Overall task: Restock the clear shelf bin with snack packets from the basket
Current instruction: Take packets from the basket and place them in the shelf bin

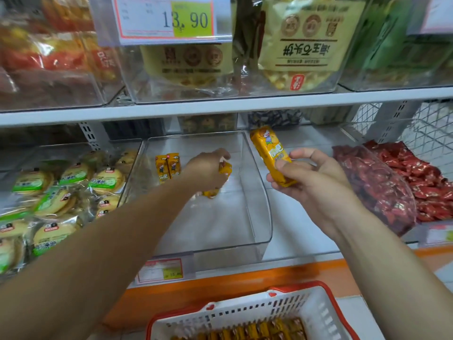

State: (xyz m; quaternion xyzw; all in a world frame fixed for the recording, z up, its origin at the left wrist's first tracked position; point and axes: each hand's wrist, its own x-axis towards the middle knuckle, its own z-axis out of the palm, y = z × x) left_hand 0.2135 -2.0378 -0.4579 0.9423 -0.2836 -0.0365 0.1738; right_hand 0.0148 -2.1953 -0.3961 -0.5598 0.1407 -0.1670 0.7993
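My left hand (208, 170) is inside the bin (259, 217), fingers curled around a packet (225, 169). My right hand (311, 177) pinches a second packet (269, 153) just right of the bin, with its long axis tilted up-left. I think it must go left.

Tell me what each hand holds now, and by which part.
Right hand pinches a yellow packet by its lower end. Left hand grips a second packet inside the clear bin, apparently around its middle.

basket (306, 306): cropped at bottom | packet (226, 168) in left hand (208, 168): mostly hidden
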